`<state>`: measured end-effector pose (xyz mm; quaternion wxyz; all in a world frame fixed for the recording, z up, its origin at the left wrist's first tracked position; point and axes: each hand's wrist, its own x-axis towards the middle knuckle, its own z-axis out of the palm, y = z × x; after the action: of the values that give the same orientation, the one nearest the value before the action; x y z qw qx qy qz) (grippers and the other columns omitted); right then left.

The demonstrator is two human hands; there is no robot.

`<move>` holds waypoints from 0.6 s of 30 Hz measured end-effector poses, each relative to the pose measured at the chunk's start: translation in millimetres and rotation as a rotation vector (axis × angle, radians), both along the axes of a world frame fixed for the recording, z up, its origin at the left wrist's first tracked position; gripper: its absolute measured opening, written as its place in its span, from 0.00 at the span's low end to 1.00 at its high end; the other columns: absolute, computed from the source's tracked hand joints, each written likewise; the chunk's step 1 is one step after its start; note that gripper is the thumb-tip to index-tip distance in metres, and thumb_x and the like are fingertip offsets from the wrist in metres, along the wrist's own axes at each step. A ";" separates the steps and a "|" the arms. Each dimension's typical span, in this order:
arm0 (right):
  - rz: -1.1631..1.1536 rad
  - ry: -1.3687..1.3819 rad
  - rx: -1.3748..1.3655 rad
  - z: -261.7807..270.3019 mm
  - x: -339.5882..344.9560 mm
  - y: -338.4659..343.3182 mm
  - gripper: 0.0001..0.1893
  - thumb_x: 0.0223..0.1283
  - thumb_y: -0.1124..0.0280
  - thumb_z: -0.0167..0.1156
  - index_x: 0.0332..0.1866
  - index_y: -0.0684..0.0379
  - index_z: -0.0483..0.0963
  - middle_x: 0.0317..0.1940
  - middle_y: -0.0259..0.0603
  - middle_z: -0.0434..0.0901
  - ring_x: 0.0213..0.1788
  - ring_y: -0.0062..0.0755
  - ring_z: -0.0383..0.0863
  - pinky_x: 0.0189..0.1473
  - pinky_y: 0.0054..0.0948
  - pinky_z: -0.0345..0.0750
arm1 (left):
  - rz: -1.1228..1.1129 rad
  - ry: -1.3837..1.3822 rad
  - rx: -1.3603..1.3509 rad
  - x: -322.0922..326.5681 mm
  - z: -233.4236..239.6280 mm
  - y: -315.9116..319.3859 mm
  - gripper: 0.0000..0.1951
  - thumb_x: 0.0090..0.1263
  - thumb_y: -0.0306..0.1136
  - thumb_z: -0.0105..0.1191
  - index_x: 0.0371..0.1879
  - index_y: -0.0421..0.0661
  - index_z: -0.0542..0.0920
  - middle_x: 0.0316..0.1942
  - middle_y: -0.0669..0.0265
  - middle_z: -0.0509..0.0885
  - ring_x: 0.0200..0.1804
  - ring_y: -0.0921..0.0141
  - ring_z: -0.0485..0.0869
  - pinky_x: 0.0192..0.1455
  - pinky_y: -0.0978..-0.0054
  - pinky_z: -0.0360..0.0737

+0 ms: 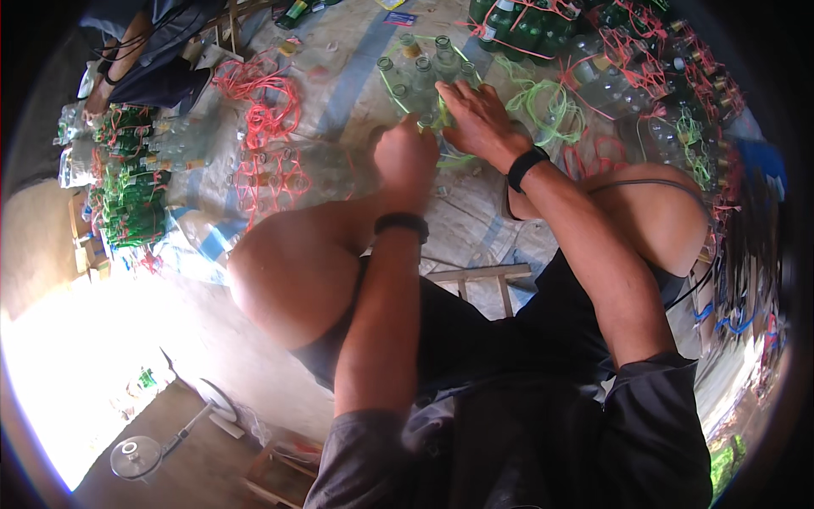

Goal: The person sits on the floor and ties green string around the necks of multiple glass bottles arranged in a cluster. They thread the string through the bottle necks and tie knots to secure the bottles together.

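Note:
A cluster of clear glass bottles (423, 77) stands upright before me, several open necks facing up. Light-green plastic twine (389, 89) runs around the cluster. My left hand (407, 159), blurred, is closed in a fist at its near side, with a strand of the twine at its fingers. Over the bottles' right near side lies my right hand (480, 121), fingers stretched forward and thumb lower down. A green strand passes by that thumb; whether it is pinched is hidden.
Loose green twine (550, 111) lies right, red twine (267, 102) left. Red-tied bottles (273, 178) stand left; green bottles (528, 32) are bundled at the far right. Another person's hand (98, 102) is by bottle bundles (130, 191). A wooden stool (486, 275) shows between my legs.

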<state>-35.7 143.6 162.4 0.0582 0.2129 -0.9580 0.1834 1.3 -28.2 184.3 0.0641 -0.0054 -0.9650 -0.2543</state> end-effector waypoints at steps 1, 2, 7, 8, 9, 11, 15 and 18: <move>-0.006 0.016 -0.003 -0.3 0.4 0.1 0.36 0.57 0.67 0.67 0.74 0.62 0.70 0.58 0.50 0.82 0.57 0.48 0.86 0.62 0.45 0.72 | -0.012 -0.010 -0.023 0.1 0.9 -0.1 0.16 0.68 0.38 0.61 0.51 0.45 0.89 0.33 0.47 0.91 0.37 0.48 0.91 0.43 0.50 0.89; -0.011 0.033 -0.007 -0.5 0.8 0.0 0.36 0.58 0.67 0.67 0.74 0.62 0.70 0.58 0.50 0.82 0.57 0.48 0.86 0.62 0.45 0.72 | -0.025 -0.019 -0.047 0.0 2.5 -0.1 0.16 0.68 0.37 0.61 0.50 0.45 0.89 0.33 0.47 0.91 0.37 0.47 0.91 0.43 0.50 0.88; -0.044 0.017 -0.010 -2.2 1.5 -1.7 0.33 0.58 0.69 0.65 0.72 0.61 0.72 0.58 0.48 0.83 0.58 0.44 0.86 0.63 0.43 0.71 | -0.101 -0.072 -0.184 -5.5 14.8 2.2 0.10 0.68 0.35 0.59 0.42 0.47 0.88 0.33 0.48 0.91 0.39 0.47 0.91 0.44 0.47 0.87; -0.045 0.016 -0.014 -2.8 0.7 -2.5 0.33 0.57 0.69 0.66 0.72 0.61 0.72 0.57 0.47 0.83 0.58 0.44 0.86 0.63 0.43 0.71 | -0.124 -0.106 -0.207 -8.6 17.0 2.2 0.11 0.68 0.36 0.59 0.43 0.48 0.89 0.34 0.47 0.91 0.41 0.46 0.91 0.47 0.47 0.87; -0.046 0.015 -0.017 -3.4 0.3 -3.1 0.33 0.57 0.70 0.66 0.71 0.60 0.73 0.57 0.47 0.83 0.58 0.44 0.86 0.63 0.43 0.71 | -0.147 -0.141 -0.230 -11.6 18.9 1.8 0.12 0.68 0.37 0.58 0.45 0.48 0.90 0.36 0.46 0.91 0.42 0.45 0.91 0.49 0.46 0.87; -0.060 0.023 -0.030 -4.8 0.8 -4.0 0.33 0.56 0.70 0.66 0.71 0.58 0.73 0.56 0.45 0.83 0.57 0.43 0.87 0.63 0.43 0.70 | -0.243 -0.075 -0.272 -21.0 21.7 -0.7 0.10 0.68 0.36 0.58 0.41 0.48 0.89 0.35 0.48 0.91 0.41 0.46 0.91 0.47 0.48 0.87; -0.058 0.077 -0.061 -7.7 4.0 -2.6 0.33 0.55 0.70 0.66 0.70 0.56 0.73 0.55 0.43 0.82 0.55 0.42 0.88 0.64 0.43 0.70 | -0.409 -0.050 -0.403 -41.8 24.2 -3.8 0.08 0.69 0.34 0.59 0.37 0.47 0.90 0.35 0.51 0.91 0.41 0.50 0.92 0.46 0.51 0.89; -0.062 0.025 -0.083 -10.6 5.8 -2.4 0.37 0.52 0.68 0.73 0.71 0.56 0.71 0.57 0.43 0.82 0.63 0.43 0.81 0.69 0.47 0.69 | -0.467 -0.048 -0.476 -56.1 26.8 -3.9 0.07 0.69 0.34 0.60 0.35 0.46 0.90 0.35 0.53 0.92 0.42 0.51 0.92 0.46 0.52 0.89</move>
<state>-29.9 141.2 151.9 0.0846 0.1827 -0.9549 0.2182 -54.8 -32.0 211.1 -0.0217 -0.2352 -0.9713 -0.0295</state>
